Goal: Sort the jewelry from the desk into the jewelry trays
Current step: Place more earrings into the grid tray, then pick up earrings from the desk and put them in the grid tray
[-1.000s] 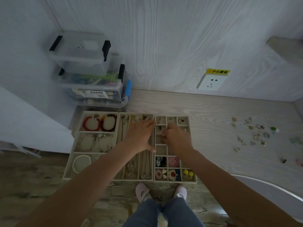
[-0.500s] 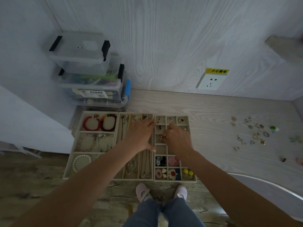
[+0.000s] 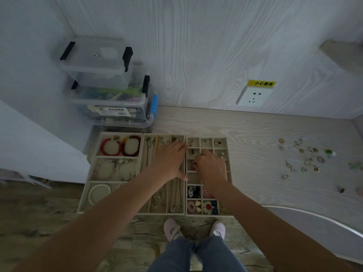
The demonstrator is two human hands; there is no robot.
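Three beige jewelry trays lie side by side at the desk's front left: a bracelet tray [image 3: 94, 167], a necklace tray [image 3: 144, 210] and a small-compartment tray [image 3: 228, 154]. My left hand [image 3: 169, 160] rests flat, fingers straight, on the necklace tray by the divider. My right hand [image 3: 211, 167] hovers over the small compartments with fingers curled, pinching a small ring [image 3: 193, 163] at a left-column compartment. Loose rings and earrings [image 3: 306, 160] lie scattered on the desk far right.
Stacked clear storage boxes [image 3: 110, 91] stand behind the trays against the wall. A wall socket [image 3: 253, 97] sits above the desk. The desk's curved front edge [image 3: 314, 216] runs at the right. My feet and the floor show below.
My right hand has shifted slightly within the small-compartment tray, its fingers curling over a left-column compartment. My left hand has stayed on the necklace tray.
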